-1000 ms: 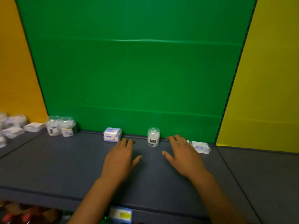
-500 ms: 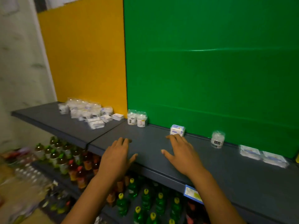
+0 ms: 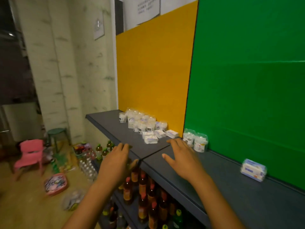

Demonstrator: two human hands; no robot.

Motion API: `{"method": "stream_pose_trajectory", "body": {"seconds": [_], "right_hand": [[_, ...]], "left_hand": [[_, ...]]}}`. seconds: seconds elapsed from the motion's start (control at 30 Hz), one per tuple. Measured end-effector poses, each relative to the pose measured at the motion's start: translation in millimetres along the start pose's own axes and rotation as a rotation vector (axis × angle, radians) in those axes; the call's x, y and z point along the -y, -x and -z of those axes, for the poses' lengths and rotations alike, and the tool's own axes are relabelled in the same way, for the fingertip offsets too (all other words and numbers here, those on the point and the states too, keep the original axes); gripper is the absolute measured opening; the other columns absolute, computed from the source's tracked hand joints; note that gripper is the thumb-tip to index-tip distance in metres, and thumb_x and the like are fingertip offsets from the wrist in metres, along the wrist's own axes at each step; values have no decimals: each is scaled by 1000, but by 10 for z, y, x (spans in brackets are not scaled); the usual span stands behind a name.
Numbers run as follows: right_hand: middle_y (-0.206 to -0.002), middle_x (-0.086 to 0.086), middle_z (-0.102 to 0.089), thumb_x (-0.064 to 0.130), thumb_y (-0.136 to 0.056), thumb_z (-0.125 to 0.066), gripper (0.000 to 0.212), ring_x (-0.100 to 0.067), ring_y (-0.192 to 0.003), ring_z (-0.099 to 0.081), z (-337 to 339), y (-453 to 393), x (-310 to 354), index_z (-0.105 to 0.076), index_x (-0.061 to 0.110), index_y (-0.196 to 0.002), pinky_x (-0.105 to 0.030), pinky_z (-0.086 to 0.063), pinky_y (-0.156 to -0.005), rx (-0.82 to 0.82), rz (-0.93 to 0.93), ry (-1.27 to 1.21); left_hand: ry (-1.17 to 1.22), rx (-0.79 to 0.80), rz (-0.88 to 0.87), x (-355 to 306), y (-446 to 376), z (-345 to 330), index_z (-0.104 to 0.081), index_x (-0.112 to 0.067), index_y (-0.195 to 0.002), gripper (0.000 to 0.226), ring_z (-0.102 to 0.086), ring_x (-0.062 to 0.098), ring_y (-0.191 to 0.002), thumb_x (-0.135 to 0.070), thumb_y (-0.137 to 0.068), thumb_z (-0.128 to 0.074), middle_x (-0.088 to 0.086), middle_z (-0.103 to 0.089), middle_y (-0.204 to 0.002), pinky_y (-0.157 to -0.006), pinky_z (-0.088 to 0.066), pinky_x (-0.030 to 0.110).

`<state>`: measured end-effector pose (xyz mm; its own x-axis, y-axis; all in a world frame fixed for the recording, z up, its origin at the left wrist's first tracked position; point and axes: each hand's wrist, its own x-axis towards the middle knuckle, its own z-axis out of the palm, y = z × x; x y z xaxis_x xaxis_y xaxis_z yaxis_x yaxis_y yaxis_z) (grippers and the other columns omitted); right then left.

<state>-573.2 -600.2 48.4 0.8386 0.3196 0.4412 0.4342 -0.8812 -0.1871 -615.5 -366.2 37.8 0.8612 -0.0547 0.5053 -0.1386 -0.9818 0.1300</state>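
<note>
Moving left, hands (image 3: 115, 164) (image 3: 183, 160) (open) nearer tubs (image 3: 195, 142)

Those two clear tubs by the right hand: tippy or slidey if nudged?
Probably light: the tubs look like thin clear plastic with white filling. Upright and taller than wide, so a high push may tip them; a low one likely slides them on the smooth shelf.

Pink chair (image 3: 30, 147) on wooden floor (image 3: 23, 210)
</note>
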Motion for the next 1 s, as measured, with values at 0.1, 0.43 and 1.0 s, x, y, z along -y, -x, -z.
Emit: {"method": "stream_pose_trajectory", "body": {"seconds": [0.1, 0.43, 1.0], "right_hand": [[-141, 2, -41, 54, -96, -45, 55, -21, -129, -40, -146, -425, -23, -33, 25, -142, -39, -42, -101, -9, 50, -1], [-144, 1, -39, 54, -95, -45, 55, -21, -131, -38, -576, -1443, -276, -33, 26, -142, -37, -41, -97, 44, 88, 47], [-141, 1, -43, 55, -94, -49, 55, -21, -129, -43, -1413, -2670, 120, -35, 27, -140, -38, -46, -94, 56, -29, 10]], "left_hand": [[-50, -23, 44, 175, -334, -8, -41, -23, -134, 56, -54, 17, -109, -54, -89, -51, -2, -49, -128, -80, -49, 30], [-155, -24, 113, 522, -1169, -354, -41, -21, -135, 57, -48, 22, -117, -55, -90, -49, 0, -47, -131, -88, -47, 33], [2, 48, 53, 1743, -2152, -1040, -37, -24, -138, 57, -46, 19, -120, -55, -91, -47, -2, -44, -134, -91, -47, 33]]}}
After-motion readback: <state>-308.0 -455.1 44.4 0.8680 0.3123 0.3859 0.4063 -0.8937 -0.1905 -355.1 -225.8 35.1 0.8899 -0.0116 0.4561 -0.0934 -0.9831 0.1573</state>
